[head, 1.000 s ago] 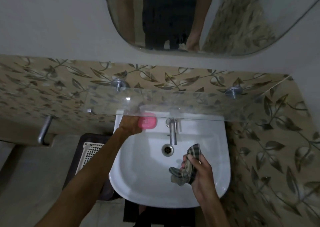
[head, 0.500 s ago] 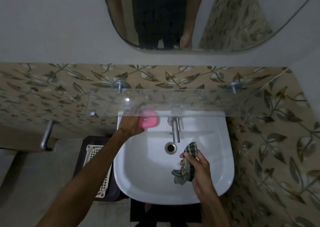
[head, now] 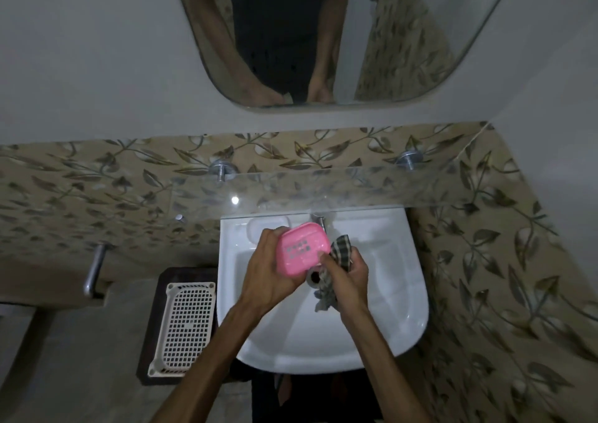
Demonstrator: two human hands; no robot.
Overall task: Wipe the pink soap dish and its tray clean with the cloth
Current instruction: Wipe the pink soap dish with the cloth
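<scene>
Fingers (head: 268,238) of the left hand (head: 265,277) curl round the left side of the pink soap dish (head: 301,248), thumb side beneath, holding it tilted above the basin; the right hand (head: 348,277) pinches the checked cloth (head: 341,249) with fingers bent and its thumb against the dish's right edge. By size: one white sink (head: 398,293), with the dish held over its drain (head: 313,275); one glass shelf (head: 323,189) above it; one white perforated basket (head: 189,325) on the floor to the left; one cloth; one pink dish. Whether its tray sits inside cannot be told. The dish looks like light, stiff moulded plastic, likely slick if soapy or wet, so gripping across its long edges with a thumb underneath should hold it better than pressing on the smooth lid. The cloth is soft and limp, a tail hanging below the right hand; bunching it into a pad would suit wiping.
</scene>
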